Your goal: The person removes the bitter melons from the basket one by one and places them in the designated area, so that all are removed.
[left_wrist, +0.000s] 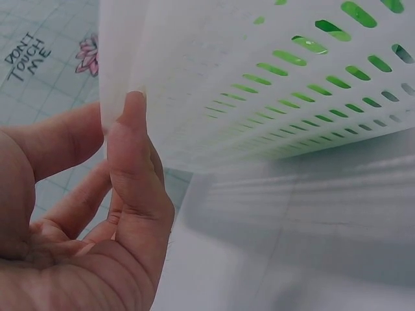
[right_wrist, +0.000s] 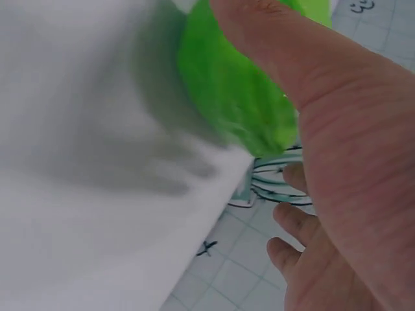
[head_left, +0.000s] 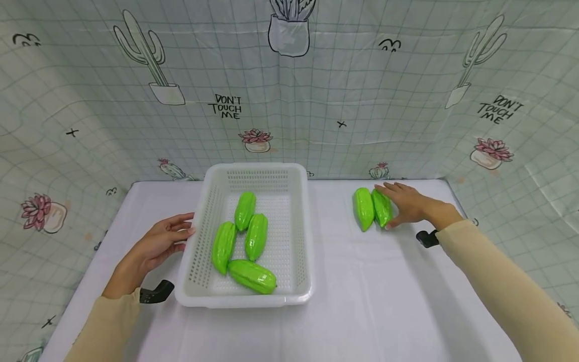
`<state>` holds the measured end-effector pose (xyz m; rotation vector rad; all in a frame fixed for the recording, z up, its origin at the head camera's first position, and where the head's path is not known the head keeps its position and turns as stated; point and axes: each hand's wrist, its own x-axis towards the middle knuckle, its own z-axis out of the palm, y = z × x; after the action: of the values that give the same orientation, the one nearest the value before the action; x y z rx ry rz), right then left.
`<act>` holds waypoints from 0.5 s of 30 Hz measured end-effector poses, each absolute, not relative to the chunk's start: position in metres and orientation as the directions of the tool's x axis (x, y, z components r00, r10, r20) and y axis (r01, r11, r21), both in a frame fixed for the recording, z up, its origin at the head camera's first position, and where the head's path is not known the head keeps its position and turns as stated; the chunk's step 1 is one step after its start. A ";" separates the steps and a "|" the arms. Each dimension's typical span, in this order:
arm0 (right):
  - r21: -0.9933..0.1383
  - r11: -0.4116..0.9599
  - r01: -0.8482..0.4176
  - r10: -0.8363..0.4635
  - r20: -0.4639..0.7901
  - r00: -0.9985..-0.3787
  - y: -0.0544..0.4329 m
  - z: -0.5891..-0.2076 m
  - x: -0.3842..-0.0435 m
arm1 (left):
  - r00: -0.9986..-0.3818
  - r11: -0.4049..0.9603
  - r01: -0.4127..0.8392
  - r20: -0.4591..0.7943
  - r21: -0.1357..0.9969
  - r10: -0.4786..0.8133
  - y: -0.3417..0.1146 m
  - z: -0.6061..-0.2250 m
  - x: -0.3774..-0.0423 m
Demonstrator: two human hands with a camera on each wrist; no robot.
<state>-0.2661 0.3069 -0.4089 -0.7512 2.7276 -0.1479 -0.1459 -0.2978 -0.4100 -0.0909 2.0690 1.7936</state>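
Observation:
My left hand pinches the left rim of a white perforated basket; in the left wrist view the fingers lie against its edge. Several glossy, ridged green fruits, like starfruit in shape, lie inside, one of them crosswise near the front. To the right, two more stand side by side on the table: the left fruit and the right fruit. My right hand spans the right fruit with spread fingers, thumb at its near end. In the right wrist view the thumb overlaps the fruit; the index finger is hidden.
A white cloth covers the table. Behind and on both sides hangs a grid-patterned curtain printed with cacti, meeting the table's back edge just beyond the basket and the two fruits. Dark wrist-camera mounts sit at both cuffs.

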 end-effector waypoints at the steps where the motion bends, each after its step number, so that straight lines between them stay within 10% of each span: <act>1: -0.180 0.855 -0.487 -0.519 -0.256 -0.816 0.306 -0.406 -0.266 | -0.918 0.175 -0.304 -0.337 0.937 0.208 -0.297 -0.410 -0.146; 15: -0.157 0.741 -0.653 -0.670 -0.102 -0.736 0.239 -0.340 -0.244 | -0.918 0.195 -0.307 -0.344 0.931 0.196 -0.297 -0.409 -0.145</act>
<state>-0.2435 0.2393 -0.3402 -1.0660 2.7880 -0.1664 -0.1455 -0.2966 -0.4089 -0.1040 2.0895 1.7718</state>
